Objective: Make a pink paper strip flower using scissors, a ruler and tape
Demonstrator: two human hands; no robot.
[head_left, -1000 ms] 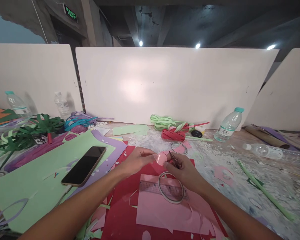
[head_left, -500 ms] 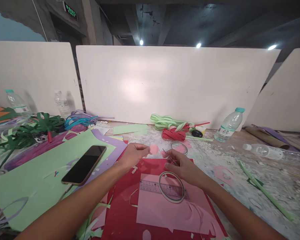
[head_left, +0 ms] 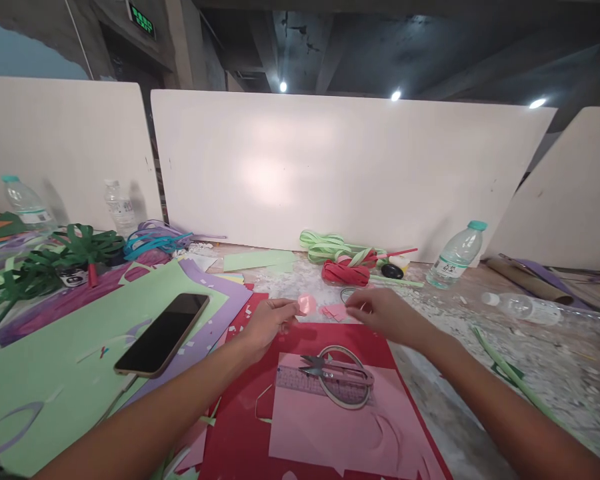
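White panels [head_left: 350,167] — dark ceiling [head_left: 370,50] above, three bright lamps [head_left: 395,95].

Desk's far edge: board [head_left: 350,167] blocks, ribbons [head_left: 325,244] crowd | red sheet [head_left: 240,413] centre: scissors [head_left: 322,364], tape [head_left: 350,405] obstruct | desk passage: between bottle [head_left: 454,259] and right hand [head_left: 380,312]

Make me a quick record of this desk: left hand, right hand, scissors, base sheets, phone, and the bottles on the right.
Left hand: pinching a pink paper disc
Right hand: fingertips beside pink scraps; contact unclear
Scissors: lying across a tape ring and a clear ruler
Base sheets: pink sheet on top of red sheet
Phone: on green paper, screen dark
Bottles: one standing bottle; one lying bottle
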